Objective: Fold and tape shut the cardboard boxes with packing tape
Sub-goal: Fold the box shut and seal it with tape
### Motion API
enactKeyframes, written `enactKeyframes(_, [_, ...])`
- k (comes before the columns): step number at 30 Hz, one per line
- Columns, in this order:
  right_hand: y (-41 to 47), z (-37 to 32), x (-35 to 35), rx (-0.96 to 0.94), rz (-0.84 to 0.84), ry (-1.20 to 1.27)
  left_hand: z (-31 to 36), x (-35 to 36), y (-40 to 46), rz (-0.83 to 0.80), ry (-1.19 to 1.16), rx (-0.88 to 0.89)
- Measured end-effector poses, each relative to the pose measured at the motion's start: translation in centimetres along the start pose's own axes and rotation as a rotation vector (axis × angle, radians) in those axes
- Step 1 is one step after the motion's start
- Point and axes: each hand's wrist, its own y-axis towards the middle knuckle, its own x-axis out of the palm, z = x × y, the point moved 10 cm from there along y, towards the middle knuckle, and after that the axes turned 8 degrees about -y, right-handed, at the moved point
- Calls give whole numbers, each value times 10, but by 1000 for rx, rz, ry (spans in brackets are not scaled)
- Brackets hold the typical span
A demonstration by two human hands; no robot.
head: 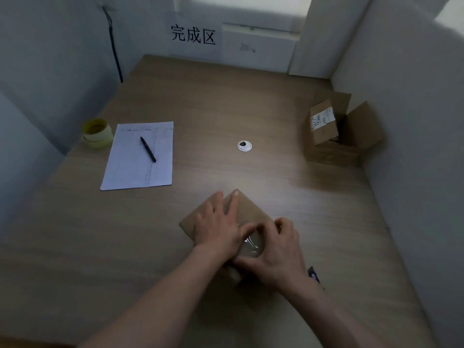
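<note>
Okay, I see the cardboard box [251, 207] near-centre on the table [75, 247]; left hand [218, 222] presses flat on top, right hand [278, 249] pinches the clear tape [251, 243] at its near edge.

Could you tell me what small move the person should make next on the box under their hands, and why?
Probably slide the left hand along the clear tape to press it flat on the cardboard box. That hand already lies flat on the box top, while the right hand pinches the tape at the near edge, where it looks wrinkled and not fully stuck down.
</note>
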Motion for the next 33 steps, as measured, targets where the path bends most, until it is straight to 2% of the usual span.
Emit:
enactKeyframes(2, [-7,5,-2,89,39,-68,10,4,3,-2,48,148])
enactKeyframes(4, [-13,6,-6,95,50,-168,18,1,12,-25,54,304])
enactKeyframes(7, [-20,0,1,-35,8,-174,25,-4,22,-101,-8,437])
enactKeyframes(10, [-28,-8,20,-180,-141,-125,20,-17,24,-88,-215,440])
enactKeyframes(12, [-27,-7,22,-203,-146,-192,7,-43,21,95,-405,336])
enactKeyframes(15, [-19,-8,21,-144,-123,-211,-20,-77,-16,475,-578,147])
enactKeyframes(17, [-9,-15,19,-110,-91,-197,-22,-79,-62,641,-622,182])
enactKeyframes(18, [-3,-19,18,-105,-79,-180,-25,-71,-84,654,-665,196])
enactKeyframes(20, [7,-25,12,-130,-67,-156,-36,-41,-115,539,-779,100])
enactKeyframes(23, [16,-24,9,-205,-69,-171,-43,14,-127,261,-997,-142])
enactKeyframes(27, [21,-22,10,-262,-78,-189,-38,55,-120,117,-1337,-389])
enactKeyframes(33, [24,-23,8,-301,-85,-167,-39,69,-108,9,-1317,-580])
